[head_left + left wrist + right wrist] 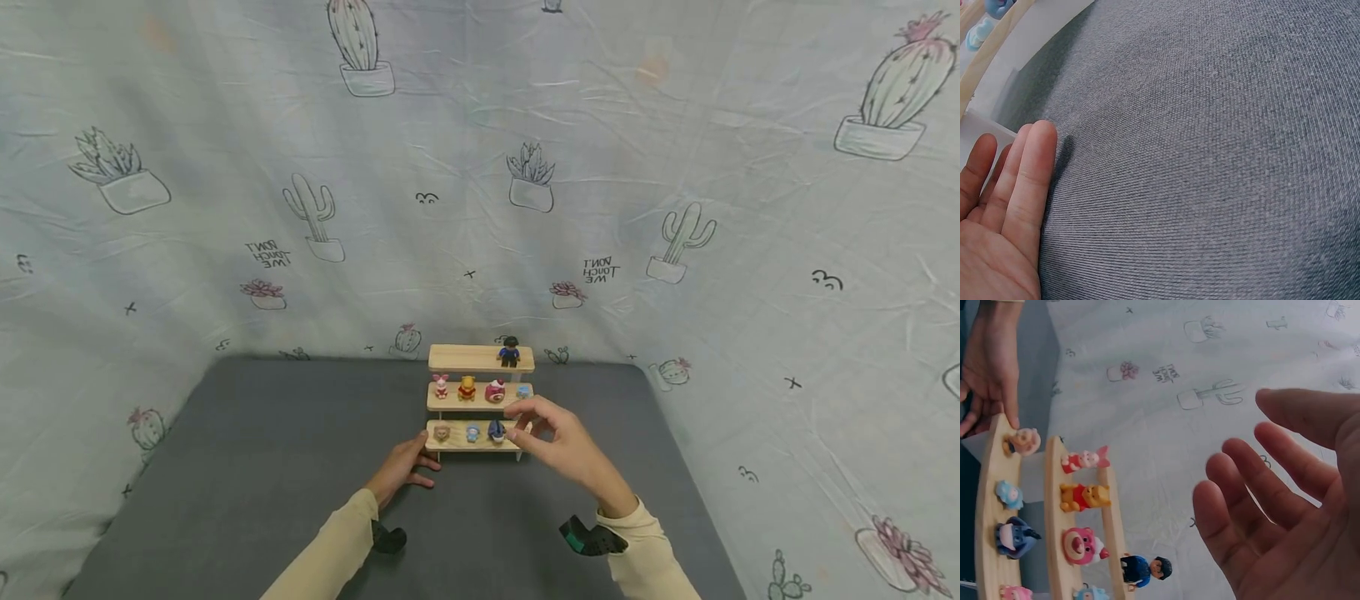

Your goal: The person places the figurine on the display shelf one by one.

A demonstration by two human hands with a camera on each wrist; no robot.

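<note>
Cactus-print cloth behind, grey bench below: the three-step wooden shelf of figurines stands mid-bench. Left hand steadies its corner, fingers straight; right hand hovers empty, fingers loosely spread.

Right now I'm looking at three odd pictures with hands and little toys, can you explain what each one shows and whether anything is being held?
These are a person's two bare hands, filmed by a head camera and one camera on each wrist. The head view shows a grey table with a small wooden three-step shelf of toy figures. The left hand rests flat on the table, fingers touching the shelf's lowest step. The right hand hovers open by the shelf's right end, holding nothing. The left wrist view shows mostly cloth; the right wrist view shows the shelf sideways, with a yellow bear on the middle step.
</note>
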